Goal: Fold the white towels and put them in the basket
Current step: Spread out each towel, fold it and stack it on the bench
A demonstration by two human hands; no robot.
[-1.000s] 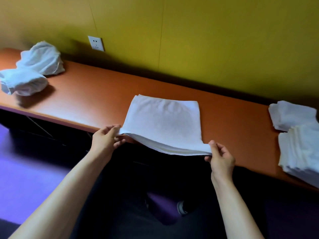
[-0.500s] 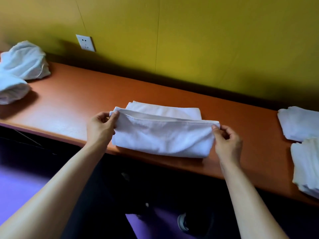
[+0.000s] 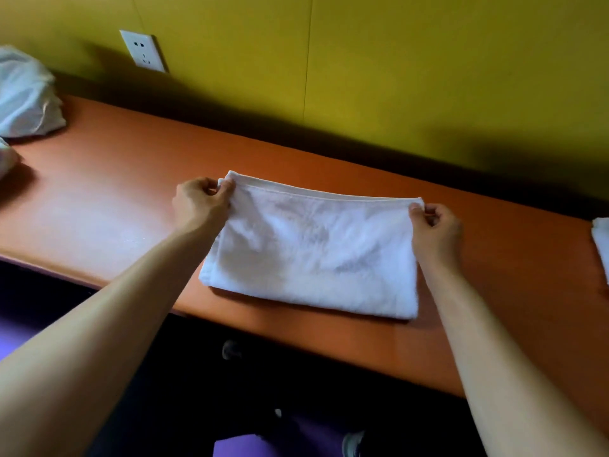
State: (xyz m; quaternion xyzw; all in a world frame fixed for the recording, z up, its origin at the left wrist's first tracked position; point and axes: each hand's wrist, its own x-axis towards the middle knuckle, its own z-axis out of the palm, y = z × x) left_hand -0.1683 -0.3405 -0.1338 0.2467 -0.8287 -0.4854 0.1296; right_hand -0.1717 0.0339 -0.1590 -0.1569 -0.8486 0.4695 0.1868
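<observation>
A white towel lies folded flat on the orange table, its doubled edge along the far side. My left hand pinches the towel's far left corner. My right hand pinches its far right corner. Both hands rest at table level. No basket is in view.
Crumpled white towels sit at the far left of the table. The edge of folded white towels shows at the right border. A yellow wall with a socket runs behind the table. The table's near edge runs just below the towel.
Both hands carried the towel's near edge up and over to the far side, folding it in half. The towel now lies flat, and the view has shifted closer.
</observation>
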